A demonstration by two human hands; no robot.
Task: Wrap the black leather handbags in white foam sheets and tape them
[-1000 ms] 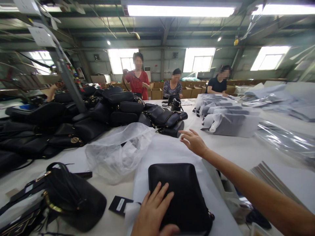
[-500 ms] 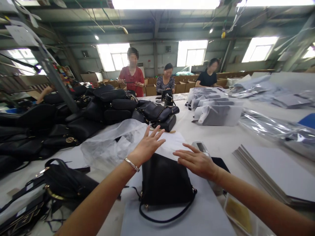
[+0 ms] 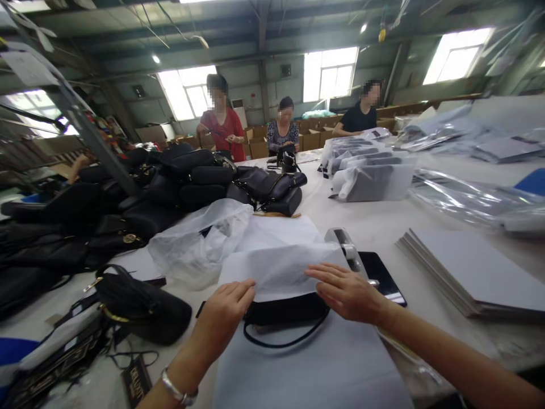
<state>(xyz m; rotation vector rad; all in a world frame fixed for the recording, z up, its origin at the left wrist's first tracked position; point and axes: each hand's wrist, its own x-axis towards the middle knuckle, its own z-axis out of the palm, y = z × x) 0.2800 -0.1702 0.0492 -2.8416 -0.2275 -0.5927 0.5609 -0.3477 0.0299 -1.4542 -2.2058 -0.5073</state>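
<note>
The black bag (image 3: 287,311) lies on the large white sheet (image 3: 310,369) at the near centre of the desk (image 3: 319,196). A flap of white paper (image 3: 279,272) covers the far part of the bag; the near edge is exposed, and the dark strap (image 3: 285,345) loops out toward the wearer.

Left hand (image 3: 225,309): positioned at the left near corner of the flap, fingers bent, tips at the paper edge. Right hand (image 3: 349,292): positioned at the right side of the flap, fingers extended, tips on the paper. The thumbs are not clearly visible; whether either set of fingers grasps the paper cannot be determined.

Adjacent items: a tape dispenser (image 3: 344,244) and a dark flat device (image 3: 380,278) lie just beyond the right hand. A crumpled clear plastic bag (image 3: 200,244) lies left of the flap. A black handbag (image 3: 159,312) rests near the left hand.
</note>
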